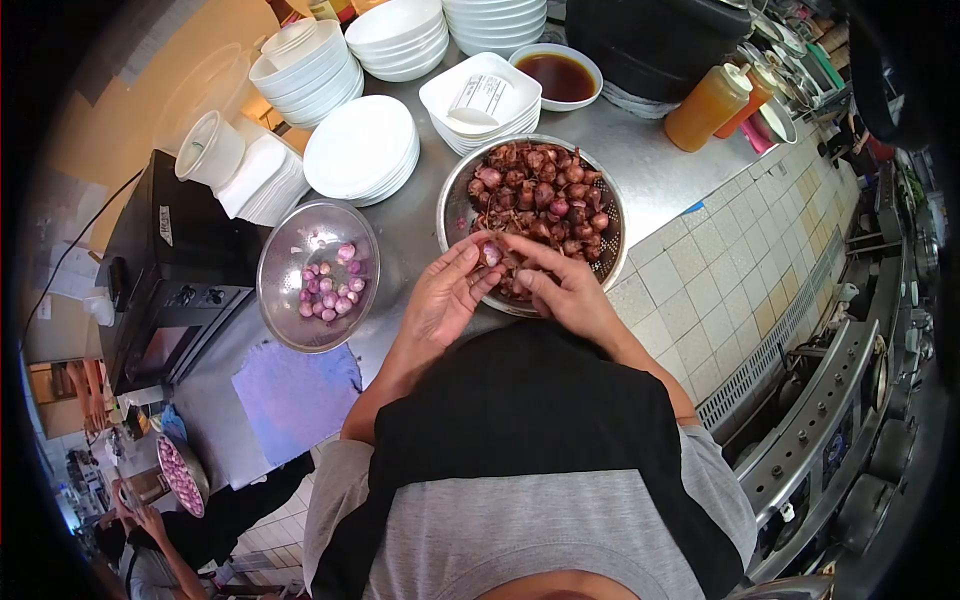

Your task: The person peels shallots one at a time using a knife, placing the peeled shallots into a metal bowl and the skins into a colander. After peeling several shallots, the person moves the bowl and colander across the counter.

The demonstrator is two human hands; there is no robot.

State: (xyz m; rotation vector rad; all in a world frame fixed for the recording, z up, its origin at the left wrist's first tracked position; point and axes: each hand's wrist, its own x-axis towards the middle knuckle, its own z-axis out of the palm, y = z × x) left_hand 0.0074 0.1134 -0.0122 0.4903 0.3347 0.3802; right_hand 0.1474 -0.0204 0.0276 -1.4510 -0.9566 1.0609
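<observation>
Between the fingertips of my left hand [447, 290] is a shallot [491, 254], its purple-pink side showing. My right hand [565, 293] meets it from the other side, thumb and fingers pinched near loose brown skin; what exactly they grip I cannot tell. Both hands are over the near rim of a metal colander [444, 205] heaped with unpeeled brown shallots [545, 195]. To the left, a second perforated bowl [285, 300] holds several peeled purple shallots [330, 290].
Stacked white plates [360, 150] and bowls [400, 35] stand behind, near a bowl of dark liquid [556, 78]. Sauce bottles [707, 108] are at the back right. A black microwave [175, 275] and purple cloth [298, 398] lie left. Another person [150, 550] works at lower left.
</observation>
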